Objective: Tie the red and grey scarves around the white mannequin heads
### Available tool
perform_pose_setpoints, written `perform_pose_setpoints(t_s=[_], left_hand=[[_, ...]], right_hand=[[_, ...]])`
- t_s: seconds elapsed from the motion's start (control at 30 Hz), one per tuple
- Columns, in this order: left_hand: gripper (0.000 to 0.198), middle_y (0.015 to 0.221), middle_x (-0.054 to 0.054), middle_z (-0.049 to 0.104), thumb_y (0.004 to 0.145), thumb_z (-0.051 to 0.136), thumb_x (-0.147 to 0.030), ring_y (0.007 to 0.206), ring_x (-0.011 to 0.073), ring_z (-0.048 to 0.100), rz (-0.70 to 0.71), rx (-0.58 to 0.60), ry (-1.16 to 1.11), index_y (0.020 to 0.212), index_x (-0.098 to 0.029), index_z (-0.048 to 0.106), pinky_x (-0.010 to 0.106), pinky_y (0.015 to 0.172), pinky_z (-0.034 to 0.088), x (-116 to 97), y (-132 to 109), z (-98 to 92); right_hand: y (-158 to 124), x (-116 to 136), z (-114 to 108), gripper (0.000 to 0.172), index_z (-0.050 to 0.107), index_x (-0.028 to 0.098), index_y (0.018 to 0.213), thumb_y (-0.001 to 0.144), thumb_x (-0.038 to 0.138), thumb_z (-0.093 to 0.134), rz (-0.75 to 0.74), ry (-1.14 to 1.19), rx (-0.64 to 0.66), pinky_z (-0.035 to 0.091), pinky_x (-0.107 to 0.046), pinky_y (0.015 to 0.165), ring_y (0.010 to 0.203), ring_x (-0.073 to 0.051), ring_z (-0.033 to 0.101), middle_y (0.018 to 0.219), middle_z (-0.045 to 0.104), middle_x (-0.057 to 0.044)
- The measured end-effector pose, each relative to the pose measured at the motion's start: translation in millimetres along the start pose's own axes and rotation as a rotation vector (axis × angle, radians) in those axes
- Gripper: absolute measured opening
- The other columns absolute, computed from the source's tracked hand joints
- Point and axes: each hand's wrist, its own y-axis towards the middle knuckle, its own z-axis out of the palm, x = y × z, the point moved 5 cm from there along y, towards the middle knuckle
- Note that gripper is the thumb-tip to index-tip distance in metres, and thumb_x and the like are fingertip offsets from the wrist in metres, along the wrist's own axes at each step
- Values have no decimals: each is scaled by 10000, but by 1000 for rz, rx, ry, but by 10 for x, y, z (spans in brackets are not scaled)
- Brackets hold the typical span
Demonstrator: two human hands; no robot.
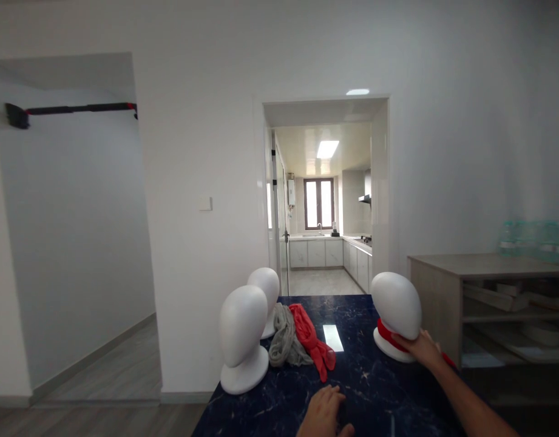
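A white foam mannequin head (396, 304) stands at the right of the dark blue marbled table (352, 388). Around its neck runs a red scarf (385, 332). My right hand (420, 348) is closed at the neck, its fingers on the scarf; some red cloth shows beyond my wrist. Low over the near part of the table, my left hand (323, 410) has its thumb apart from loosely bent fingers and holds nothing. Ahead of it lie a coral-red scarf (309, 337) and a crumpled grey scarf (286, 340), side by side and touching.
Two more white mannequin heads (243, 331) stand on the table's left side, one partly behind the other. A grey shelf unit (443, 291) with bottles (534, 240) on top is at the right. Past the table, a doorway opens onto a kitchen (325, 252).
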Motion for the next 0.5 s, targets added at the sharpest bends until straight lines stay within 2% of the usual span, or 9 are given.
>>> perform_pose_setpoints(t_s=[0.1, 0.2, 0.27, 0.37, 0.43, 0.5], left_hand=[[686, 1628, 115, 532, 816, 764, -527, 1545, 391, 418, 17, 5, 4, 1443, -283, 629, 579, 1313, 271, -11, 21, -13], [682, 1627, 108, 536, 805, 775, -540, 1543, 388, 424, 12, 23, 14, 1427, -294, 639, 575, 1310, 277, -17, 33, -23], [676, 1630, 101, 533, 810, 771, -547, 1547, 385, 418, 7, 27, 34, 1424, -300, 639, 571, 1310, 278, -22, 30, -28], [660, 1637, 103, 524, 830, 748, -551, 1553, 384, 406, 21, 23, 53, 1427, -293, 637, 565, 1311, 276, -29, 12, -25], [657, 1644, 104, 515, 831, 747, -544, 1558, 387, 397, 21, 24, 50, 1427, -290, 637, 566, 1314, 272, -17, 3, -12], [655, 1649, 98, 509, 833, 743, -554, 1562, 386, 391, 8, 27, 43, 1425, -294, 639, 562, 1319, 262, 9, 5, 5]], right_hand=[[-82, -57, 75, 854, 633, 210, 1420, 776, 767, 565, 5, -135, 77, 355, -686, 1129, 1469, -507, 434, 1500, 594, -222], [-266, -26, 50, 855, 598, 144, 1429, 766, 684, 626, -24, -304, -33, 333, -681, 1170, 1494, -516, 396, 1550, 526, -262], [-430, 45, 39, 792, 610, 93, 1380, 802, 633, 645, -70, -425, -109, 411, -640, 1119, 1405, -517, 493, 1453, 572, -306], [-620, 139, 98, 685, 612, 51, 1323, 894, 586, 600, -79, -478, -111, 540, -555, 909, 1111, -467, 671, 1201, 657, -302], [-662, 188, 158, 667, 589, 35, 1331, 938, 574, 560, -63, -470, -104, 560, -511, 827, 994, -432, 703, 1126, 659, -280], [-636, 229, 225, 661, 561, 28, 1350, 958, 560, 549, -60, -448, -101, 564, -481, 818, 971, -415, 713, 1103, 653, -263]])
